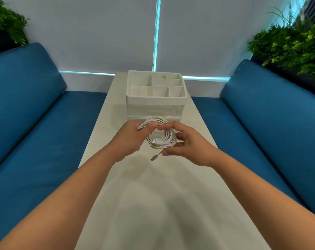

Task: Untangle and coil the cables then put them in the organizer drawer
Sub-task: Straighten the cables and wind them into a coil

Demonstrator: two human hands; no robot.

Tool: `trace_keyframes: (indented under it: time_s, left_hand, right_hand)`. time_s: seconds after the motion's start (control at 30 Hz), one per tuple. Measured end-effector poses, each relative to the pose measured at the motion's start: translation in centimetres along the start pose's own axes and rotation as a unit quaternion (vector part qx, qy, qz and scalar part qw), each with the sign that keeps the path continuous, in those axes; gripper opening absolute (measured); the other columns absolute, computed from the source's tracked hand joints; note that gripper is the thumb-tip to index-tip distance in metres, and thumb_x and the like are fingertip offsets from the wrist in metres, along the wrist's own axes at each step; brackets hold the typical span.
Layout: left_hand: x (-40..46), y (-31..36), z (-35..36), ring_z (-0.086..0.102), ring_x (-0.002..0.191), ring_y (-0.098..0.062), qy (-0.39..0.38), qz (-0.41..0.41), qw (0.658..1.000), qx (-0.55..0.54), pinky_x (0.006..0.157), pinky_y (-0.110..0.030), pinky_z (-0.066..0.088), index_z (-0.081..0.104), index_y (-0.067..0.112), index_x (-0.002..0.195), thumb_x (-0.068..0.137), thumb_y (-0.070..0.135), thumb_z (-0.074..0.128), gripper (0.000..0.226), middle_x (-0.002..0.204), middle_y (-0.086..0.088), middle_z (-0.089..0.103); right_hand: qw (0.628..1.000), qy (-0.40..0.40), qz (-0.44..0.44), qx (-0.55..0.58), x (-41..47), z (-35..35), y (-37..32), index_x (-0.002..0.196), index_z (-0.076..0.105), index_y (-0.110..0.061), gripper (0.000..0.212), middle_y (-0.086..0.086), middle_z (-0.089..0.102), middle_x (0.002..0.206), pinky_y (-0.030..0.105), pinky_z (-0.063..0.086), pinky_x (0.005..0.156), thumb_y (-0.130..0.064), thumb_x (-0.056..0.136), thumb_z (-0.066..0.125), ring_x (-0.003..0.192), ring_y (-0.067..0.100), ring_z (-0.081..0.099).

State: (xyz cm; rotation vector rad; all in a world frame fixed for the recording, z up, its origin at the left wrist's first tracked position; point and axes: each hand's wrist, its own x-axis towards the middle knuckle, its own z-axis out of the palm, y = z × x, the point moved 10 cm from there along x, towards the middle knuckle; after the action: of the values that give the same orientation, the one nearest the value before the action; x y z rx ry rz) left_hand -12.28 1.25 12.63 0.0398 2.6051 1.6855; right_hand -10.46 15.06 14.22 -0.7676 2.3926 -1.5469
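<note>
A coil of white cable (pixel 164 137) hangs between both hands above the white table (pixel 153 195). My left hand (pixel 130 139) grips the coil's left side, thumb over the strands. My right hand (pixel 186 143) pinches the right side, and a loose plug end (pixel 154 157) dangles below its thumb. Another plug lies across the coil's lower part. Just behind the coil stands the white organizer (pixel 155 100), with divided open compartments on top and clear drawers below. The drawer fronts are partly hidden by the coil and look closed.
Blue sofa cushions (pixel 36 123) run along both sides of the narrow table. Green plants (pixel 293 46) stand at the back right and back left. A pale blind covers the wall behind the organizer.
</note>
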Motion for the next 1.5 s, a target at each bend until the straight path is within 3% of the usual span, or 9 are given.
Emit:
trace_keyframes:
  time_s: [0.13, 0.33, 0.63, 0.73, 0.87, 1.03, 1.23, 1.37, 1.5]
  left_hand:
    - [0.1, -0.3, -0.7, 0.033, 0.057, -0.017, 0.021, -0.011, 0.999, -0.037, 0.053, -0.028, 0.037, 0.061, 0.021, 0.07, 0.096, 0.047, 0.053, 0.038, 0.061, -0.002, 0.038]
    - [0.6, -1.0, -1.5, 0.033, 0.056, -0.019, 0.051, -0.009, 0.999, -0.01, 0.058, -0.032, 0.035, 0.06, 0.009, 0.074, 0.095, 0.05, 0.053, 0.047, 0.06, -0.002, 0.038]
    - [0.3, -0.4, -1.5, 0.043, 0.057, -0.014, 0.069, 0.061, 0.991, 0.097, 0.054, -0.027, 0.034, 0.063, 0.006, 0.081, 0.097, 0.048, 0.049, 0.048, 0.066, -0.004, 0.055]
    - [0.2, -0.1, -0.9, 0.049, 0.061, -0.018, 0.074, 0.082, 0.985, 0.136, 0.055, -0.03, 0.037, 0.063, 0.005, 0.083, 0.097, 0.046, 0.05, 0.046, 0.069, -0.005, 0.059]
    - [-0.1, -0.1, -0.3, 0.052, 0.061, -0.018, 0.083, 0.09, 0.984, 0.131, 0.055, -0.029, 0.038, 0.063, 0.007, 0.084, 0.097, 0.043, 0.052, 0.04, 0.069, -0.004, 0.061]
    - [-0.2, 0.1, -1.0, 0.038, 0.049, -0.009, 0.095, 0.079, 0.99, 0.067, 0.045, -0.017, 0.03, 0.055, 0.014, 0.07, 0.098, 0.041, 0.051, 0.039, 0.057, 0.003, 0.047]
    - [-0.1, -0.8, -1.1, 0.038, 0.044, -0.005, 0.078, 0.046, 0.995, -0.028, 0.055, -0.029, 0.037, 0.054, 0.024, 0.064, 0.097, 0.043, 0.053, 0.038, 0.044, 0.015, 0.045]
    - [-0.4, -1.2, -0.3, 0.037, 0.048, -0.009, 0.059, 0.037, 0.997, -0.037, 0.055, -0.029, 0.035, 0.057, 0.023, 0.066, 0.096, 0.044, 0.054, 0.037, 0.048, 0.013, 0.044]
    - [-0.4, -1.1, 0.0, 0.035, 0.051, -0.012, 0.058, 0.035, 0.996, -0.06, 0.057, -0.033, 0.034, 0.057, 0.025, 0.064, 0.096, 0.044, 0.054, 0.037, 0.05, 0.011, 0.042]
  right_hand:
    - [0.984, 0.079, -0.065, -0.147, -0.4, -1.2, -0.6, 0.121, 0.067, -0.028, 0.043, -0.008, 0.042, 0.133, 0.012, 0.042, 0.097, -0.023, 0.08, 0.076, 0.112, 0.004, 0.053]
    - [0.949, 0.124, -0.16, -0.242, -1.0, -1.1, -2.1, 0.111, 0.073, -0.029, 0.028, -0.009, 0.047, 0.115, 0.014, 0.041, 0.088, -0.035, 0.085, 0.064, 0.102, 0.003, 0.047]
    - [0.994, 0.103, -0.012, 0.027, 0.1, -1.3, 1.0, 0.103, 0.075, -0.017, 0.022, 0.0, 0.053, 0.114, 0.017, 0.048, 0.087, -0.023, 0.083, 0.069, 0.102, -0.002, 0.055]
    - [0.977, 0.149, 0.019, -0.148, 0.1, -2.1, 0.7, 0.103, 0.076, -0.027, 0.022, -0.006, 0.05, 0.104, 0.029, 0.048, 0.081, -0.038, 0.086, 0.067, 0.099, 0.005, 0.048]
    - [0.898, 0.145, 0.021, -0.414, 0.2, -0.8, -1.3, 0.111, 0.072, -0.035, 0.028, -0.01, 0.046, 0.114, 0.028, 0.037, 0.069, -0.048, 0.092, 0.056, 0.108, 0.01, 0.038]
    - [0.877, 0.178, -0.021, -0.446, 0.2, 0.0, -2.8, 0.114, 0.071, -0.032, 0.027, -0.005, 0.044, 0.107, 0.029, 0.035, 0.063, -0.041, 0.095, 0.054, 0.105, 0.017, 0.041]
    - [0.839, 0.204, -0.115, -0.491, -0.9, 0.9, -3.8, 0.109, 0.073, -0.025, 0.037, -0.001, 0.051, 0.084, 0.025, 0.028, 0.047, -0.041, 0.094, 0.042, 0.077, 0.021, 0.05]
    - [0.863, 0.194, -0.08, -0.459, -0.8, 0.0, -2.9, 0.1, 0.075, -0.034, 0.031, -0.009, 0.052, 0.086, 0.023, 0.028, 0.051, -0.048, 0.095, 0.048, 0.083, 0.014, 0.045]
    - [0.962, 0.213, 0.053, -0.16, 0.1, -2.2, 0.3, 0.085, 0.079, -0.028, 0.016, -0.011, 0.05, 0.091, 0.025, 0.038, 0.072, -0.042, 0.079, 0.075, 0.097, 0.011, 0.046]
